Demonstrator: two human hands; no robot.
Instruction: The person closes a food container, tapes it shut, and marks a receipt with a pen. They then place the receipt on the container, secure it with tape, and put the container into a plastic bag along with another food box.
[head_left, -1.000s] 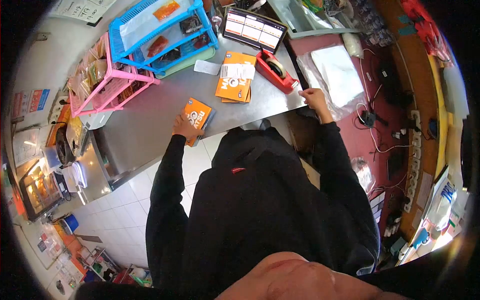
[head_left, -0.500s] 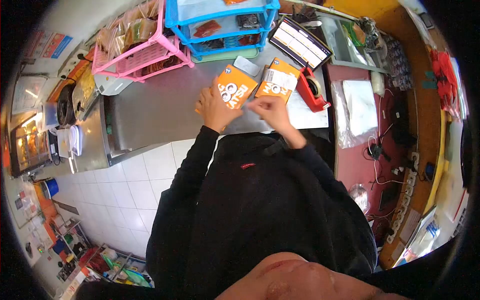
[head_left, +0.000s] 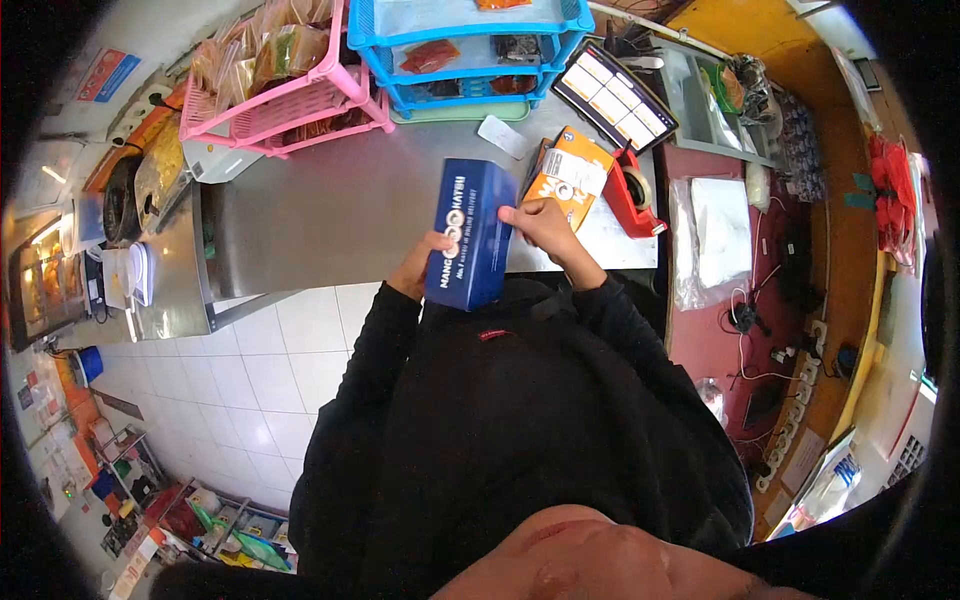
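Observation:
A box with its dark blue side point(head_left: 468, 235) facing up is tilted over the front edge of the steel counter point(head_left: 330, 215). My left hand point(head_left: 418, 264) grips its left side, with part of the fingers hidden by the box. At the box's right edge, my right hand point(head_left: 545, 228) has thumb and fingers pressed together; whether a strip of tape is between them is too small to tell. Behind my right hand lies an orange box point(head_left: 568, 185) with a white label on top. A red tape dispenser point(head_left: 632, 200) stands just right of it.
A pink rack point(head_left: 330, 85) with packets and a blue tiered rack point(head_left: 465, 70) stand at the back. A tablet point(head_left: 615, 95) leans behind the dispenser. White sheets in plastic point(head_left: 718, 235) lie on the red surface at the right, near cables and a power strip point(head_left: 795, 425).
The box in my left hand has been lifted from the counter and turned, so its blue side shows instead of the orange one. My right hand has come from the dispenser to the box.

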